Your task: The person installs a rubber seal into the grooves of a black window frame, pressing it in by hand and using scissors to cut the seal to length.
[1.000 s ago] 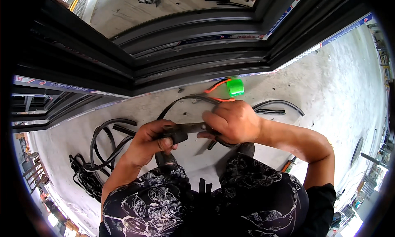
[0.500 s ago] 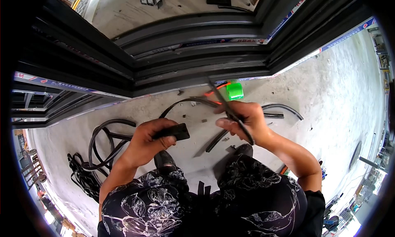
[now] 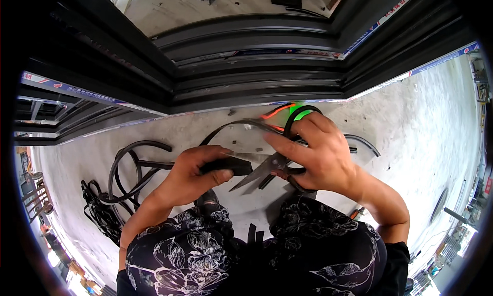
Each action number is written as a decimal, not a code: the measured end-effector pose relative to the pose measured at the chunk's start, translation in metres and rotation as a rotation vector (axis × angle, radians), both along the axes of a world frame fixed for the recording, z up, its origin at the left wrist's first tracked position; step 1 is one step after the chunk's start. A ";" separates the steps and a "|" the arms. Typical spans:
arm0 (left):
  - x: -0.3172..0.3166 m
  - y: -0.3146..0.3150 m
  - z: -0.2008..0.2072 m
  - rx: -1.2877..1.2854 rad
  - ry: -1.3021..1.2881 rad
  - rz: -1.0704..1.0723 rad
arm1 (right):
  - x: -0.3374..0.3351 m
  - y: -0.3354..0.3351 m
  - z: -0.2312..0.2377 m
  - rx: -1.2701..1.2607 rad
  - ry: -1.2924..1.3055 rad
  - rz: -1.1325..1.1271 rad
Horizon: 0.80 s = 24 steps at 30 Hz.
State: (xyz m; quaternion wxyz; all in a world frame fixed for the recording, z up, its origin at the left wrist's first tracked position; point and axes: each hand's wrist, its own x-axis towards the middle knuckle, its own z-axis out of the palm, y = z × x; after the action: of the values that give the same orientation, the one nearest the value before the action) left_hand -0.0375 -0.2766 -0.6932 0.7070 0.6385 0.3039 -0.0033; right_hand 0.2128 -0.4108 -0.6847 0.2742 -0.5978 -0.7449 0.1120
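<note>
My left hand [image 3: 192,172] is closed on a black strip [image 3: 239,166], whose blunt, block-like end sticks out past the thumb. In my right hand [image 3: 326,154] is a pair of scissors [image 3: 266,170] with black loop handles. Its blades are spread and point left, one above and one below the strip's end; whether they touch it I cannot tell. A thin black strip [image 3: 233,123] arches over the floor behind the hands. Beyond the scissors' upper loop lies a bright green object [image 3: 303,114], partly hidden, beside an orange-and-black item [image 3: 279,111].
A large black metal frame [image 3: 257,88] with taped edges stands ahead. On the concrete floor [image 3: 405,126] at the left lie looped black strips [image 3: 117,167] and a dark tangled bundle [image 3: 100,211]. A curved strip piece [image 3: 367,143] lies right of my right hand.
My right hand has turned the scissors from upright to pointing left, with the blades now spread around the strip's end. My left hand has shifted slightly right with the strip.
</note>
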 end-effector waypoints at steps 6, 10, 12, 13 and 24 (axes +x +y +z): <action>-0.001 0.003 0.006 0.038 -0.012 -0.070 | -0.001 0.012 -0.002 0.047 0.011 0.052; -0.003 0.003 0.000 -0.054 -0.079 -0.081 | -0.001 0.011 -0.006 0.035 -0.060 0.110; -0.004 0.004 -0.003 -0.150 -0.065 -0.077 | 0.000 0.010 -0.010 0.060 -0.076 0.131; -0.006 0.004 -0.004 -0.224 -0.037 -0.063 | 0.000 0.009 -0.013 0.073 -0.117 0.141; -0.005 0.005 -0.014 -0.542 0.061 -0.076 | 0.000 0.006 -0.032 0.177 -0.094 0.175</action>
State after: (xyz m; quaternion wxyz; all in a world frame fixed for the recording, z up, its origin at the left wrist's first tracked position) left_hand -0.0422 -0.2721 -0.7072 0.8419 0.4367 0.2889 -0.1301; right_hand 0.2129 -0.4050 -0.7166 0.2799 -0.5084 -0.8133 0.0412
